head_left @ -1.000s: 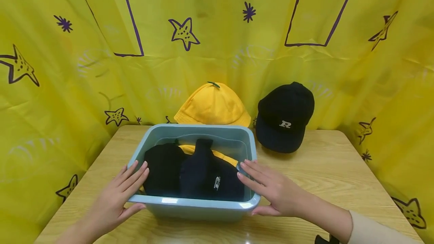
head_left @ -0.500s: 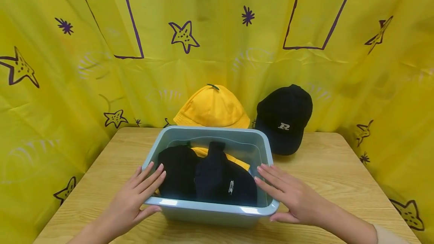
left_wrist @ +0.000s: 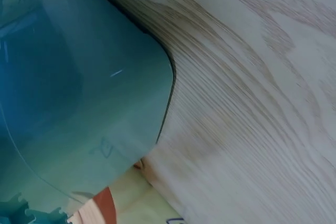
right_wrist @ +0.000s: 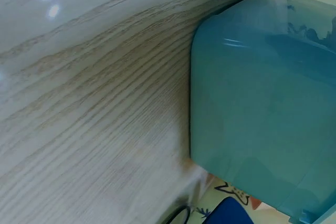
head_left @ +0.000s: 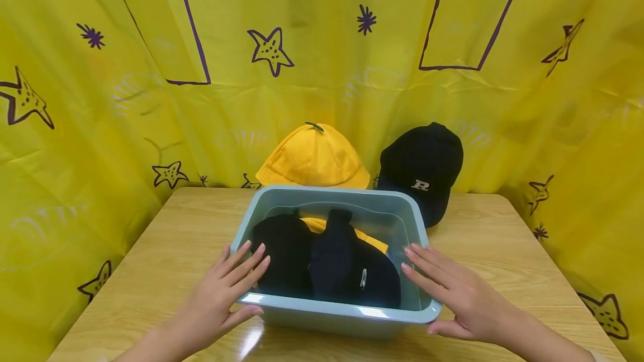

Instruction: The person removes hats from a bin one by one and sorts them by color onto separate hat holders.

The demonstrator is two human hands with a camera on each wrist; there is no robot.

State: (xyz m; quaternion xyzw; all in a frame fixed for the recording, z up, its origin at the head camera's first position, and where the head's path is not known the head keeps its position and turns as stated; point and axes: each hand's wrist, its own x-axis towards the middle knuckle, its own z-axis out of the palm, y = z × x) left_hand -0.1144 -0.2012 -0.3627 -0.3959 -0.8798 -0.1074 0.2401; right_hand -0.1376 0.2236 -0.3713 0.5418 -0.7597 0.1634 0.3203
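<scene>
A light blue plastic bin (head_left: 332, 306) stands on the wooden table, its outer wall filling much of both wrist views. Inside lie a black cap (head_left: 282, 256), a dark navy cap (head_left: 347, 267) with a white letter mark, and something yellow (head_left: 372, 241) partly covered behind them. My left hand (head_left: 221, 289) rests over the bin's left rim, fingers straight and thumb stretched out near the front corner. On the opposite side, my right hand (head_left: 463, 295) touches the right rim in the same way. Neither wrist view shows the hands' fingers.
Behind the bin sits a yellow bucket hat (head_left: 317, 155) with a green sprout on top. A black cap with a white R (head_left: 422, 166) stands to its right, its brim partly hidden by the bin. Yellow patterned curtain (head_left: 322, 43) hangs around the table (head_left: 503, 250).
Both hands and the bin with its caps have slid to the right across the table. The bin now overlaps the standing black cap's brim in the head view.
</scene>
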